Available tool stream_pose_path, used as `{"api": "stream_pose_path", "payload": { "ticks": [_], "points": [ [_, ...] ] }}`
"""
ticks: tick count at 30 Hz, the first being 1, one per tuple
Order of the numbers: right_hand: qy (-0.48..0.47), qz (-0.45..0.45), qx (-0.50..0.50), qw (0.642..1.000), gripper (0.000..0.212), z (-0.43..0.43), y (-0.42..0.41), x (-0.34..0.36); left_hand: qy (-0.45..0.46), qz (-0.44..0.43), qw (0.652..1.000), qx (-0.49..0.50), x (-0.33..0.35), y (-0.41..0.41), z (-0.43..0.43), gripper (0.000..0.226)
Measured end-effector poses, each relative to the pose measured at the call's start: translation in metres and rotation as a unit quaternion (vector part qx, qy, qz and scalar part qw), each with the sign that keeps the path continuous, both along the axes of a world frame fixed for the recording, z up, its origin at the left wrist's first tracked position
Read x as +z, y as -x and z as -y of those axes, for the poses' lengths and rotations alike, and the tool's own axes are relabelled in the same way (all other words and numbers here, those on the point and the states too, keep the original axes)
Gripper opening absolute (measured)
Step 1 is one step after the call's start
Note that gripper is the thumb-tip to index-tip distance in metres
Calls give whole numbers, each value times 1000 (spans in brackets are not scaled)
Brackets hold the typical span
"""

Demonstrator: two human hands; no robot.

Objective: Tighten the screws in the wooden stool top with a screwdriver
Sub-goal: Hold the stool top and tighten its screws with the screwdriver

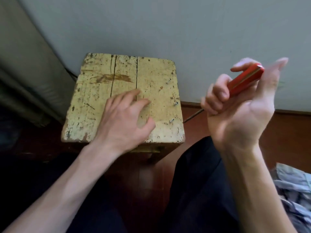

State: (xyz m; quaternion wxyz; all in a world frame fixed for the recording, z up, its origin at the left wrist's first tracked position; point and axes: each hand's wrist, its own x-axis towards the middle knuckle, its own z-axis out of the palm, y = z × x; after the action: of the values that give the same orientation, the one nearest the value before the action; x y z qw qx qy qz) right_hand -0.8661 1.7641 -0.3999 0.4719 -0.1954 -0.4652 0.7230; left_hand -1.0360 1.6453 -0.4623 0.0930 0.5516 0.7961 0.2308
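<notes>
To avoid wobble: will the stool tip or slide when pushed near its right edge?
Probably it will not tip: the stool top looks thick and broad, and the left hand seems to rest on it. It may slide slightly on the glossy floor.

Under my left hand (124, 118) the wooden stool top (94, 98) is rough, cracked and matt, its cream paint chipped to bare wood, the screws (176, 103) in it are bright metal, and the screwdriver (242, 82) in my right hand (239, 108) has a glossy red plastic handle and a thin dull metal shaft.
</notes>
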Motion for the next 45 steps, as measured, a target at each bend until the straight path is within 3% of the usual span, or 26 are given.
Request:
{"api": "stream_pose_path", "payload": {
  "ticks": [4,8,13,22,45],
  "points": [
    [7,-28,19,999,52,2,6,-2,-73,55,996,-22,-7,-36,4,45],
    [4,-33,8,999,47,4,12,-9,-115,84,990,25,-19,-43,-1,29],
    [-3,-53,7,999,46,4,18,-14,-148,58,985,62,-27,-48,-9,18],
    [-19,-58,2,998,46,-3,22,-15,-191,-13,979,75,-38,-55,-11,12],
    [-19,-44,18,999,45,-8,24,-19,-223,-27,971,76,-43,-54,-13,9]
  ]
}}
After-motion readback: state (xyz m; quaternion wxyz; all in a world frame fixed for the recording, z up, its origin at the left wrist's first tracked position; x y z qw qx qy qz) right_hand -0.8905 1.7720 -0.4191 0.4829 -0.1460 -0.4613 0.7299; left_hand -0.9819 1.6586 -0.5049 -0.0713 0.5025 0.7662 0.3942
